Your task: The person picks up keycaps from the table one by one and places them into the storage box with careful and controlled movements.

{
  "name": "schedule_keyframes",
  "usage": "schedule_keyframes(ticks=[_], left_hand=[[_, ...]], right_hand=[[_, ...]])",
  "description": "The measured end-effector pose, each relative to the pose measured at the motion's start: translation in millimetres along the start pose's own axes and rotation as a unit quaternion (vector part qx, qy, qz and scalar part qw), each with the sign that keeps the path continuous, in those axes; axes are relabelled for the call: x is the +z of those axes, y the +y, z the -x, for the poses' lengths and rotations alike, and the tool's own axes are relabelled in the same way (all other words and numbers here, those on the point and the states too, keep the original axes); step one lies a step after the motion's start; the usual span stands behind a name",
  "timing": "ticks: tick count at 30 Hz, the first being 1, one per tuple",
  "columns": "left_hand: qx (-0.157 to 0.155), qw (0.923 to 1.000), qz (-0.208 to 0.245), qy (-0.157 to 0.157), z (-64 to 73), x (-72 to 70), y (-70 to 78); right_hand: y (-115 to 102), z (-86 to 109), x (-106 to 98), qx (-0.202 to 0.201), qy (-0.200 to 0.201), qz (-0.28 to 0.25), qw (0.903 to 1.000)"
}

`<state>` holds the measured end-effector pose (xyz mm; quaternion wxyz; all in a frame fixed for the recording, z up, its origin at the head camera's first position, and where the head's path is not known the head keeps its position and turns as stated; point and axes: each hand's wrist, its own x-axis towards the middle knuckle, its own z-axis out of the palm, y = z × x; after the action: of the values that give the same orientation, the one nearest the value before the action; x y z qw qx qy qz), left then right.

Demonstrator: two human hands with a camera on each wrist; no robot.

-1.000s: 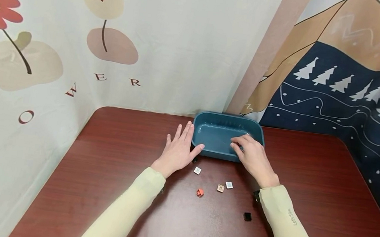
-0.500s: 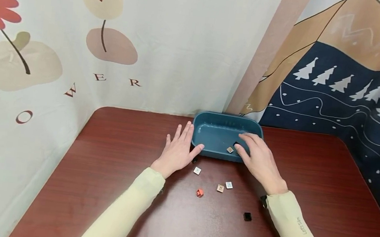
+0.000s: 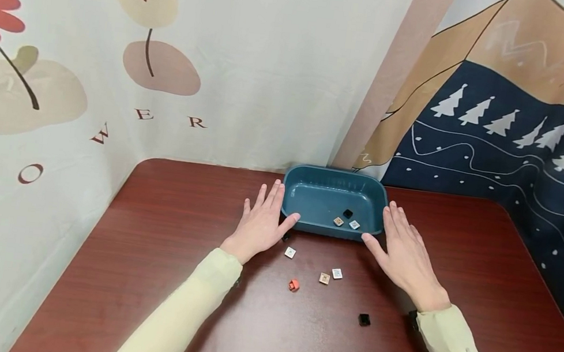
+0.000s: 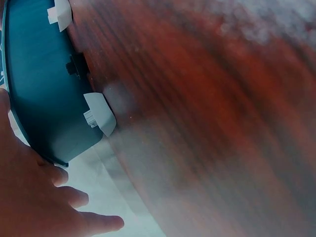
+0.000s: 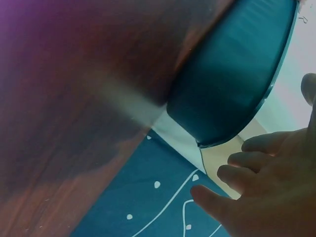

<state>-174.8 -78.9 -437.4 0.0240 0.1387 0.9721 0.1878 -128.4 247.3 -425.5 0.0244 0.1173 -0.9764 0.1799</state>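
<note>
A teal tray (image 3: 336,177) sits at the far middle of the dark red desk (image 3: 148,253), and the person's hands flank it. The left hand (image 3: 262,224) lies flat with fingers straight, thumb touching the tray's near left corner, its grip released and holding nothing; this looks like a way of steadying the tray. The right hand (image 3: 405,253) lies flat just beside the tray's right end, fingers straight, grip likewise released and empty. Inside the tray lie three small square pieces: a black one (image 3: 347,213), a tan one (image 3: 338,221) and a white one (image 3: 354,225). On the desk in front of it, between the forearms, five more are scattered: a white piece (image 3: 290,252), a tan piece (image 3: 324,278), another white piece (image 3: 337,273), an orange piece (image 3: 293,285) and a black piece (image 3: 364,319). Half a second earlier the right hand reached over the tray's near right part; it has since drawn back to the desk, uncovering the white piece, while the left hand has stayed put.
</note>
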Motion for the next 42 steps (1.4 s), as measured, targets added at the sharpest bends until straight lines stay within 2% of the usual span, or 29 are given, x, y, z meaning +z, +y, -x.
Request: schedule_keyframes(ticks=[15,19,24,31,39,42], left_hand=[[-0.009,0.9999,-0.004,-0.005,1.5,-2.0,-1.6],[-0.014,0.9999,0.002,-0.003,3.9,-7.0,-3.6],[-0.009,0.9996,0.024,0.01,10.9,-19.1,-14.1],[0.019,0.999,0.033,0.022,27.2,-35.9,-37.2],[0.085,0.9961,0.017,-0.015,42.8,-36.8,-59.1],[0.124,0.992,0.008,-0.025,46.5,-37.4,-61.2]], right_hand=[[4.9,3.9,5.1,-0.014,-0.023,0.002,0.9996],[5.3,3.7,4.5,-0.017,-0.027,0.003,0.9995],[6.7,4.7,3.7,-0.016,-0.034,0.003,0.9993],[8.1,6.2,2.2,-0.011,-0.046,0.004,0.9989],[8.7,6.8,1.8,-0.019,-0.042,0.007,0.9989],[9.1,6.3,2.5,-0.023,-0.041,0.008,0.9989]])
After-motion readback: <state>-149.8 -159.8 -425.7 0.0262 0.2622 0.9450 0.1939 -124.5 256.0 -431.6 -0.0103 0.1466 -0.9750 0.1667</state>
